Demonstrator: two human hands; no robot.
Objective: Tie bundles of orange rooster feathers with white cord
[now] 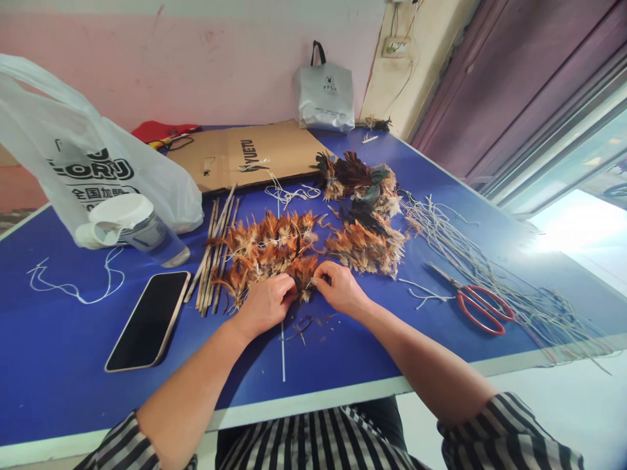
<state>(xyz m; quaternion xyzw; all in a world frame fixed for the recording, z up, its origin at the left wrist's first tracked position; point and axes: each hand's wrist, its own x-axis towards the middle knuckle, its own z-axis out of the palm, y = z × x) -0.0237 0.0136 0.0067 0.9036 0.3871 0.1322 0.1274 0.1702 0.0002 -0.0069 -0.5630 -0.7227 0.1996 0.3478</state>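
Note:
Both my hands meet over a small bunch of orange-brown feathers [302, 269] near the front middle of the blue table. My left hand [268, 299] closes on its left side, with the fingertips partly hidden. My right hand [341, 287] pinches at its right edge, thumb and forefinger together. Just behind lie rows of orange feathers [269, 236] bound with pale string. Another pile of tan and orange feathers [365, 245] is to the right, with dark feathers [355, 173] beyond it. Loose feather scraps [306, 324] lie below my hands.
Thin sticks [215, 254], a phone [147, 321], a clear jar [157, 235] and a white plastic bag [98, 143] stand left. Red-handled scissors [484, 308] and long cords [470, 254] lie right. Behind are cardboard [215, 156], white string [291, 192] and a silver bag [326, 94].

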